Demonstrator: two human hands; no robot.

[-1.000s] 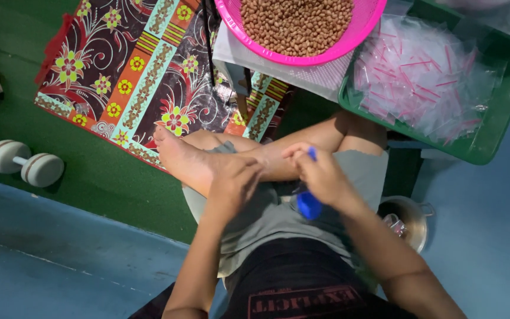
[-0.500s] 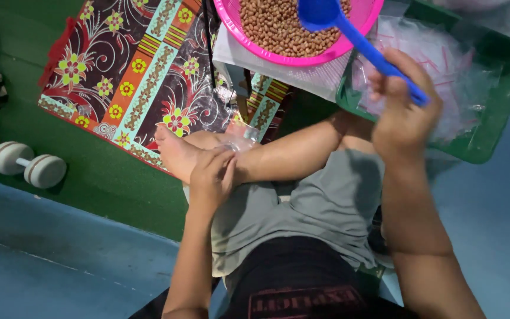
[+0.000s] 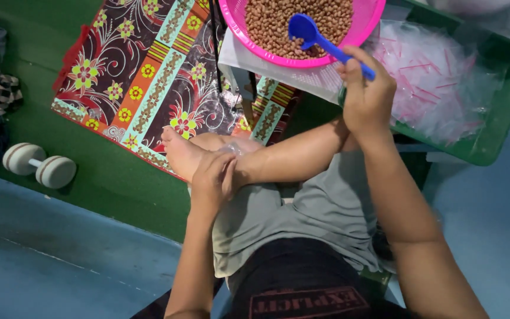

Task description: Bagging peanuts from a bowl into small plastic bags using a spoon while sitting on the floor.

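The right hand (image 3: 366, 97) is clenched around the handle of a blue plastic scoop (image 3: 320, 40), thumb and fingers wrapped tight so that the end of the handle just pokes out past the knuckles. The scoop's bowl lies tipped over the peanuts (image 3: 278, 20) heaped in a pink round basket (image 3: 355, 35); whether any nuts sit inside the bowl cannot be made out. The basket is cut off by the top edge of the view, so only its near half shows.

The left hand (image 3: 212, 182) rests low against the person's crossed bare foot (image 3: 184, 155), fingers curled together on a small clear plastic bag (image 3: 237, 147). Only a crumpled, shiny bit of the bag shows above the fingertips; its mouth and contents are hidden by the hand.

Just right of the basket, a green tray (image 3: 497, 133) holds a loose heap of clear bags with red seal strips (image 3: 438, 82); its far corner runs out of view. Under the basket lies a pale sheet, and beneath that a flowered patterned mat (image 3: 143, 82) spread on green carpet (image 3: 107, 183). A white dumbbell (image 3: 39, 165) lies at the carpet's left edge, near bunched cloth that is partly cut off.
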